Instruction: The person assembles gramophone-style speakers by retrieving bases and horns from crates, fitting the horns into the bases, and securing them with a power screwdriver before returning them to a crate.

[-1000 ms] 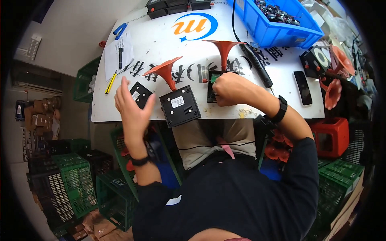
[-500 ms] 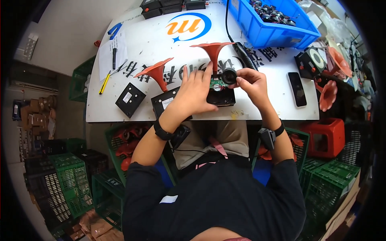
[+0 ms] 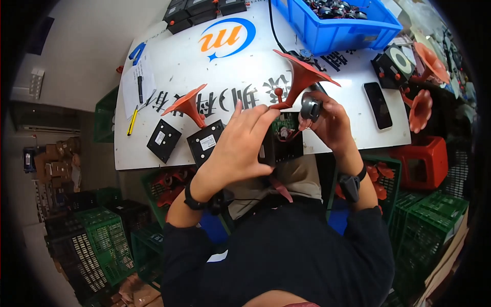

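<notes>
My left hand (image 3: 238,146) grips the left side of an opened black box (image 3: 290,152), thumb near its front edge and fingers over its far side. Inside the box a green circuit board (image 3: 283,124) with wires shows. A red flower-shaped horn (image 3: 303,78) rises from the box's far side, leaning right. Between the fingers and thumb of my right hand (image 3: 335,120) is a small round black speaker (image 3: 310,108), held just above the box's right side. Left of my left hand, a second black box (image 3: 205,142) lies beside another red horn (image 3: 189,106).
A small black box (image 3: 163,141), a yellow cutter (image 3: 133,121) and a pen (image 3: 140,89) on paper lie to the left. A phone (image 3: 377,106) is at right. A blue bin (image 3: 348,38) of round parts stands at the back. Green crates (image 3: 105,243) surround my seat.
The opened box has come nearer to me and tipped, so its horn now leans right. My right hand has turned the speaker. The head view has shifted slightly.
</notes>
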{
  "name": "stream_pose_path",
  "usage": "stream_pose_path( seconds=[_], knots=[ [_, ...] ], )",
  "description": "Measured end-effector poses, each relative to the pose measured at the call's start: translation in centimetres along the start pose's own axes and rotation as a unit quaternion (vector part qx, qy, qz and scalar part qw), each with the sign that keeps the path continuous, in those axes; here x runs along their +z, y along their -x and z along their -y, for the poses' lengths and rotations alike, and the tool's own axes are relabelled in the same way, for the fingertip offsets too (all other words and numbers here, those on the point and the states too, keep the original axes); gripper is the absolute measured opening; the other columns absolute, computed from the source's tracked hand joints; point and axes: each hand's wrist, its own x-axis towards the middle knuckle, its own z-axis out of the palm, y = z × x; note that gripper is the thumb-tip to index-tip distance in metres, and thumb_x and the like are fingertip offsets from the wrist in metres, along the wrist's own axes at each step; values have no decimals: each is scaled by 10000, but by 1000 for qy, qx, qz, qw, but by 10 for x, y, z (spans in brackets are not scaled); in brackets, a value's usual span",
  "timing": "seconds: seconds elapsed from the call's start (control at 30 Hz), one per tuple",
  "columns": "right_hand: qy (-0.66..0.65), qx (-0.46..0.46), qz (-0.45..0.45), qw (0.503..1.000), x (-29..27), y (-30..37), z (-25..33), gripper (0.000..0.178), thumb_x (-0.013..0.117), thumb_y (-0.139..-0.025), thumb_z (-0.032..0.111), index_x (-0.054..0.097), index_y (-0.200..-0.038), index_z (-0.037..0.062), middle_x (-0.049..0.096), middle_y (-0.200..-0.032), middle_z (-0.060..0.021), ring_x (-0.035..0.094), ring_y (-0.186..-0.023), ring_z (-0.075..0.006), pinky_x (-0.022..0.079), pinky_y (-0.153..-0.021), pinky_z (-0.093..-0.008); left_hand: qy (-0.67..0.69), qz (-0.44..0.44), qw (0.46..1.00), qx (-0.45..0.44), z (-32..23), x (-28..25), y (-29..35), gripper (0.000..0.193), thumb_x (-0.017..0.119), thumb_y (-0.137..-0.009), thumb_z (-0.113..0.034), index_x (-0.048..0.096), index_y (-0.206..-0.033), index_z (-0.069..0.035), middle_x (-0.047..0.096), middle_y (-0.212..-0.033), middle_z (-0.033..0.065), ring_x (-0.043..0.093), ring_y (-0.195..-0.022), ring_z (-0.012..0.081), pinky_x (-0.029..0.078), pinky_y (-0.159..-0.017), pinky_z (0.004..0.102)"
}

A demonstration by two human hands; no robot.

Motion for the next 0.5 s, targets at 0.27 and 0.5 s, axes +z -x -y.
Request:
stream_pose_path(
  seconds=[0.27, 0.5],
  knots=[
    [165, 92, 111, 976, 33, 36, 39, 356, 642, -903, 144, 630, -1212, -31, 665, -962, -145, 632, -757, -233, 470, -649, -335, -19, 43, 999, 13, -36, -25, 18, 1031, 938, -517, -252, 505, -1425, -28, 527, -1308, 177, 567, -1222, 390, 320, -1200, 669],
    [671, -110, 273, 681, 99, 54, 41, 343, 778, -833, 175, 663, -1110, 9, 609, -932, -99, 613, -824, -228, 467, -728, -340, -30, 76, 996, 36, -48, -28, 23, 1022, 937, -495, -311, 539, -1378, 16, 572, -1227, 178, 615, -1139, 383, 365, -1182, 638]
  ],
)
